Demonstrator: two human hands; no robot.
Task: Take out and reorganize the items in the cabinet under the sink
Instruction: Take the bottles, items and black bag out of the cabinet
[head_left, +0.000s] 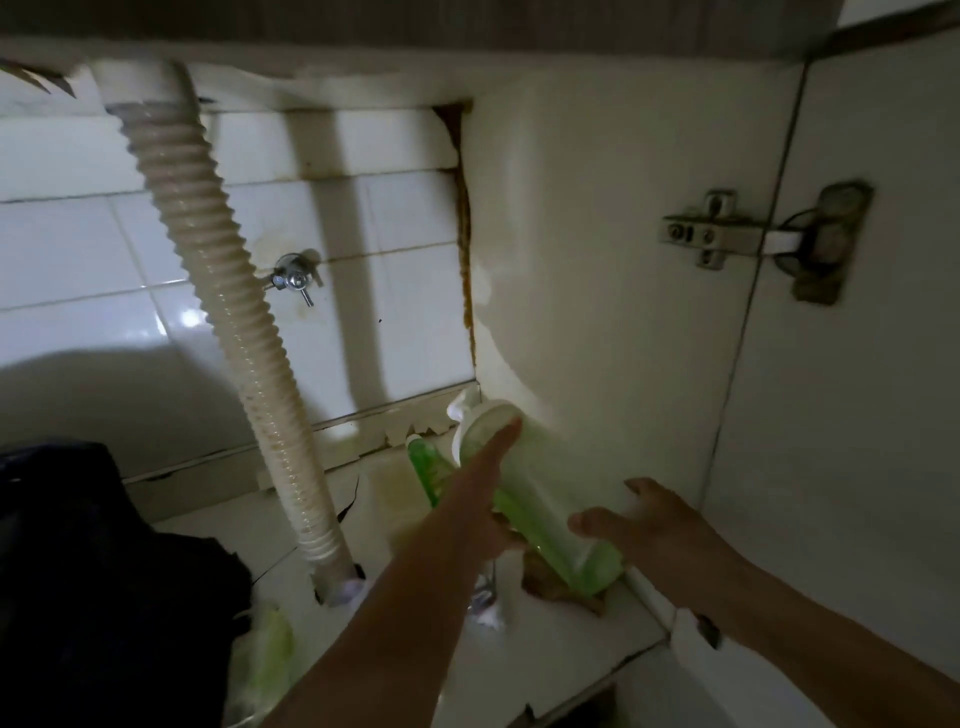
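Dim inside the cabinet: a dark bundle at lower left can't be identified, a pale green blurred thing beside it is unclear, and the left hand hides part of the big green bottle, w/ a smaller green bottle mostly behind it. Big bottle leans tilted vs the right cabinet wall, base on the cracked floor near the front right corner, right of the corrugated drain hose. Left hand grips its middle, forefinger stretched along it toward the cap; right hand is open, fingers spread, just beside the bottle's lower part, contact unclear.
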